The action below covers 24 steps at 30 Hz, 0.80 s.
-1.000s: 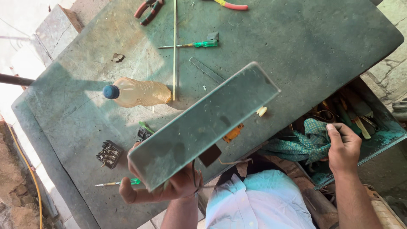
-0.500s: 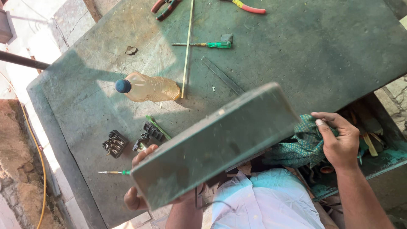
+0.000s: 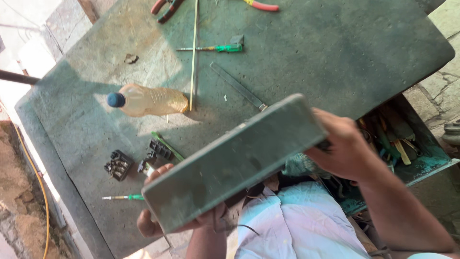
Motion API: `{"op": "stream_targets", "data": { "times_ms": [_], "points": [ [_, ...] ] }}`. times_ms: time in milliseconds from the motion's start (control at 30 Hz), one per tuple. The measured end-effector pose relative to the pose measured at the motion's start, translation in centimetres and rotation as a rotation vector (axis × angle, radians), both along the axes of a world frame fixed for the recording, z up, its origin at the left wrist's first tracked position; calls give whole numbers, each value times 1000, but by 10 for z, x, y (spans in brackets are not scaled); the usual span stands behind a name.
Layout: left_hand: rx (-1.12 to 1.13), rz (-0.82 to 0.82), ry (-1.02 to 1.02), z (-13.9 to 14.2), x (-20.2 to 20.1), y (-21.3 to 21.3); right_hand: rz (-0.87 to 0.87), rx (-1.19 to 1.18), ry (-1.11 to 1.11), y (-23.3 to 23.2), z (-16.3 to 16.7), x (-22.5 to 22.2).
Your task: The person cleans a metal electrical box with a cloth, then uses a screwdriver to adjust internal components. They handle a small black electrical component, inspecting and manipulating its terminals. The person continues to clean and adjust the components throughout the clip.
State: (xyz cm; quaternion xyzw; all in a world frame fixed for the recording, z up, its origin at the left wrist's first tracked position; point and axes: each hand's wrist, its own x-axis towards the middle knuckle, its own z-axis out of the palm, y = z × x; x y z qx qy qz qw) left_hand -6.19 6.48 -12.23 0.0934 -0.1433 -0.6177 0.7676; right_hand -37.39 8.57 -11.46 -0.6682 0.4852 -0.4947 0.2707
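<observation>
The left hand (image 3: 165, 218) gripped the lower end of a long green box (image 3: 235, 160), fingers curled under it. The right hand (image 3: 342, 148) closed around its upper end. The box was tilted above the green table (image 3: 311, 62), near a bottle (image 3: 148, 100).

A plastic bottle (image 3: 148, 100) lies on the green table (image 3: 335, 57), with a green-handled screwdriver (image 3: 213, 48) well apart.

left hand (image 3: 158, 220), right hand (image 3: 342, 148) | grip green box (image 3: 235, 163) | above workbench (image 3: 311, 72)
</observation>
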Motion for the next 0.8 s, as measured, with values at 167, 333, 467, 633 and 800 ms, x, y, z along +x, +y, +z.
{"op": "stream_targets", "data": {
  "times_ms": [167, 333, 467, 633, 800],
  "points": [
    [-89, 920, -1417, -1, -2, -6, -246, 68, 105, 18, -27, 17],
    [-218, 1044, -1878, -1, 35, 9, -669, -148, 246, 15, -63, -49],
    [-378, 762, -2070, -16, 33, 11, -640, -60, 262, 25, -83, -63],
    [-246, 461, -2050, -12, 31, 4, -578, 0, 319, -2, -98, -59],
    [-358, 407, -2113, -3, 20, -8, -513, -130, 651, -64, -105, -79]
  ]
}}
